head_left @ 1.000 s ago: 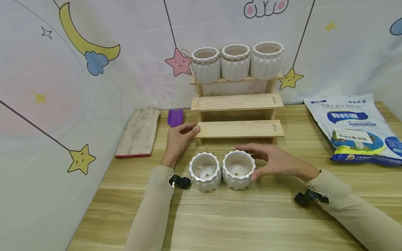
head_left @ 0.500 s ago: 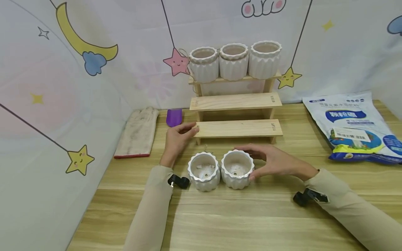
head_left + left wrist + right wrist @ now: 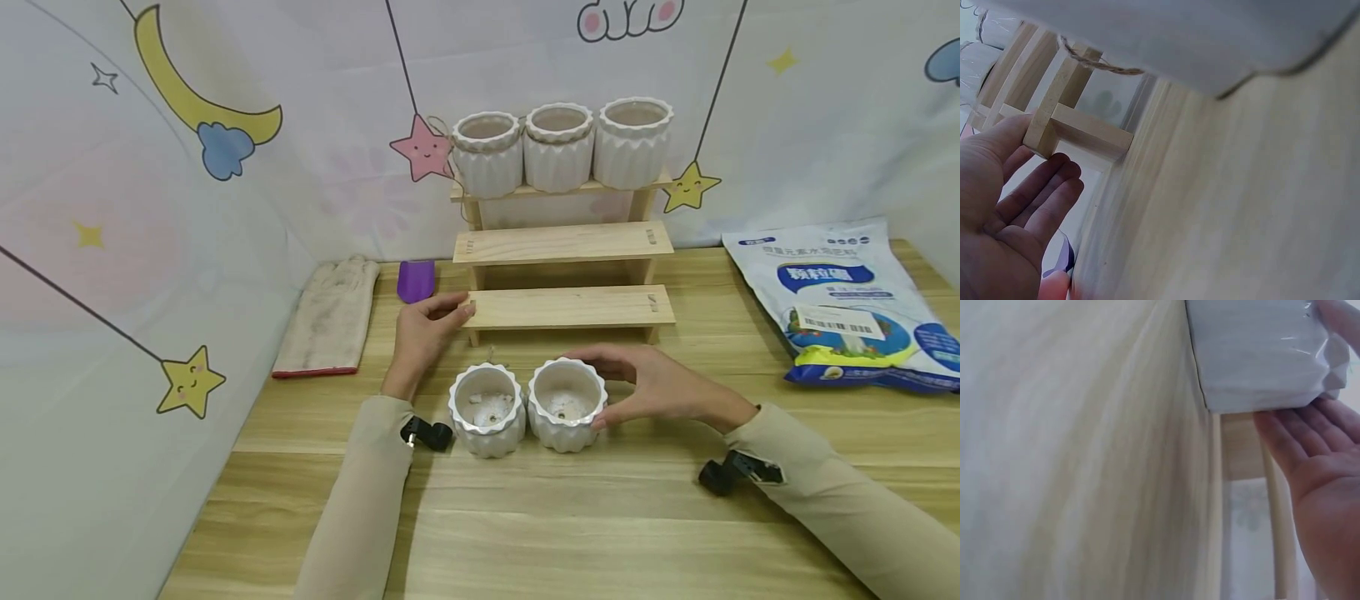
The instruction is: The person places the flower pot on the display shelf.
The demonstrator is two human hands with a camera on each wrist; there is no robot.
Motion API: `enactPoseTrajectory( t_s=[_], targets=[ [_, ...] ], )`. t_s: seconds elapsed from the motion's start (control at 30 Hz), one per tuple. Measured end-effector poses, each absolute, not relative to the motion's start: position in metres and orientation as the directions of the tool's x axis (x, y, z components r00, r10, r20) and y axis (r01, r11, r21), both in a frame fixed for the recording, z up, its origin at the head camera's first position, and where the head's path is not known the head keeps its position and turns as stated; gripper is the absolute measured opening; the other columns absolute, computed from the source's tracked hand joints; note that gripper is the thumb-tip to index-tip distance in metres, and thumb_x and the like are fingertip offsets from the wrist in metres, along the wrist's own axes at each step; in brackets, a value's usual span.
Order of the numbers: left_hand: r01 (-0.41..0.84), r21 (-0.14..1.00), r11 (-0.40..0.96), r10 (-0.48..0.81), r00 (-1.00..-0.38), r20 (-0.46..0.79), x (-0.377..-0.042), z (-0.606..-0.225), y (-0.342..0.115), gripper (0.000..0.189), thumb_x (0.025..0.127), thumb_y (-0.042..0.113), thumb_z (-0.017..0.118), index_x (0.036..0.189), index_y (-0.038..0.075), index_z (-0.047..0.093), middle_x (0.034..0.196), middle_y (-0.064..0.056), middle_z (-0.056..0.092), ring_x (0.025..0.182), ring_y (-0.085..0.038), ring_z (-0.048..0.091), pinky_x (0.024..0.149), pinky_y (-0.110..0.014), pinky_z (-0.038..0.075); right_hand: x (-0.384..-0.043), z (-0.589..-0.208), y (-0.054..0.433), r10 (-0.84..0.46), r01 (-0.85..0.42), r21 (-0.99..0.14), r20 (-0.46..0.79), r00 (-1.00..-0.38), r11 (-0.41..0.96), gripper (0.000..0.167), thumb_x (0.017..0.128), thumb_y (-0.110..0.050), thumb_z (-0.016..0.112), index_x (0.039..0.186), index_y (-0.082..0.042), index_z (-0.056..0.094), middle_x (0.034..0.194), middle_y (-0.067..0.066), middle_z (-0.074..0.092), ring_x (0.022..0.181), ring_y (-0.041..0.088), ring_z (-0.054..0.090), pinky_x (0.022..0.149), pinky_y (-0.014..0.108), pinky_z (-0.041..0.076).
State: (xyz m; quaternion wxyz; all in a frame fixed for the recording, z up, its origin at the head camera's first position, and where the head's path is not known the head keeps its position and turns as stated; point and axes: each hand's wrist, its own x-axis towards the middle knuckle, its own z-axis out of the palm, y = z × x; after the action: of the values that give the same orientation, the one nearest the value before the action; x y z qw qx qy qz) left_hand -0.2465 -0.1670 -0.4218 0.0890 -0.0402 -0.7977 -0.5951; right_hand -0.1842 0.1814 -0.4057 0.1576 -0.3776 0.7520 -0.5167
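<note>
My left hand [image 3: 423,337] pinches the left end of the lowest shelf on a wooden tiered stand [image 3: 562,310]. In the left wrist view, the thumb of that hand [image 3: 991,231] lies on the shelf's end and other fingers sit below it. My right hand [image 3: 663,385] holds a white scalloped flower pot [image 3: 567,437] on the table, thumb on the near side, fingers behind. Seen from the right wrist, several fingers [image 3: 1285,437] lie along the pot's wall [image 3: 1260,356]. A second white pot [image 3: 487,442] stands close beside it on the left, with light bits at its bottom.
Three white pots [image 3: 558,154] stand in a row on the stand's top shelf, some with twine round the neck. A purple scoop [image 3: 416,281] and a work glove [image 3: 327,321] lie left of the stand. A printed plastic bag [image 3: 843,308] lies at right.
</note>
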Motion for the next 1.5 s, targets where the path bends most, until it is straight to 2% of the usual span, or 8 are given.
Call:
enactPoseTrajectory(
  t_s=[0.2, 0.63, 0.97, 1.23, 1.5],
  targets=[
    [0.163, 0.944, 0.287, -0.043, -0.982, 0.183, -0.247, -0.4219, -0.1668, 0.029, 0.094, 0.016, 0.085, 0.119, 0.002, 0.08, 0.118, -0.013, 0.078, 0.095, -0.015, 0.073, 0.08, -0.019, 0.056, -0.184, -0.4078, 0.182, -0.711, -0.407, -0.893, 0.159, -0.685, 0.193, 0.083, 0.076, -0.013, 0.098, 0.147, 0.002, 0.058, 0.143, 0.011, 0.065, 0.13, 0.023, 0.062, 0.11, 0.028, 0.047],
    [0.151, 0.946, 0.286, -0.047, -0.984, 0.171, -0.2454, -0.422, -0.1672, 0.028, 0.094, 0.016, 0.085, 0.118, 0.003, 0.081, 0.117, -0.012, 0.078, 0.097, -0.018, 0.074, 0.081, -0.021, 0.057, -0.1851, -0.4115, 0.1791, -0.751, -0.403, -0.902, 0.155, -0.642, 0.158, 0.09, 0.079, -0.01, 0.096, 0.154, 0.003, 0.049, 0.15, 0.014, 0.059, 0.138, 0.024, 0.055, 0.114, 0.028, 0.043],
    [0.141, 0.951, 0.275, -0.045, -0.986, 0.159, -0.2463, -0.4213, -0.167, 0.03, 0.094, 0.017, 0.085, 0.12, 0.002, 0.08, 0.118, -0.014, 0.078, 0.097, -0.016, 0.073, 0.081, -0.019, 0.056, -0.1833, -0.4128, 0.1792, -0.704, -0.407, -0.892, 0.162, -0.691, 0.195, 0.089, 0.074, -0.013, 0.099, 0.15, 0.002, 0.056, 0.146, 0.012, 0.063, 0.135, 0.018, 0.058, 0.113, 0.027, 0.044],
    [0.136, 0.954, 0.266, -0.047, -0.987, 0.154, -0.2482, -0.4225, -0.1679, 0.032, 0.094, 0.014, 0.085, 0.123, 0.002, 0.079, 0.122, -0.016, 0.076, 0.096, -0.011, 0.07, 0.08, -0.017, 0.055, -0.183, -0.4113, 0.1808, -0.682, -0.423, -0.872, 0.153, -0.716, 0.248, 0.086, 0.075, -0.017, 0.1, 0.148, 0.001, 0.059, 0.143, 0.012, 0.066, 0.133, 0.027, 0.06, 0.111, 0.026, 0.045],
    [0.151, 0.947, 0.283, -0.041, -0.985, 0.17, -0.2463, -0.4215, -0.1671, 0.029, 0.094, 0.017, 0.085, 0.12, 0.003, 0.08, 0.119, -0.014, 0.077, 0.095, -0.013, 0.071, 0.08, -0.019, 0.056, -0.1835, -0.4055, 0.183, -0.644, -0.409, -0.879, 0.168, -0.747, 0.245, 0.081, 0.077, -0.013, 0.098, 0.146, 0.004, 0.06, 0.14, 0.015, 0.067, 0.13, 0.031, 0.062, 0.107, 0.024, 0.047]
  ],
)
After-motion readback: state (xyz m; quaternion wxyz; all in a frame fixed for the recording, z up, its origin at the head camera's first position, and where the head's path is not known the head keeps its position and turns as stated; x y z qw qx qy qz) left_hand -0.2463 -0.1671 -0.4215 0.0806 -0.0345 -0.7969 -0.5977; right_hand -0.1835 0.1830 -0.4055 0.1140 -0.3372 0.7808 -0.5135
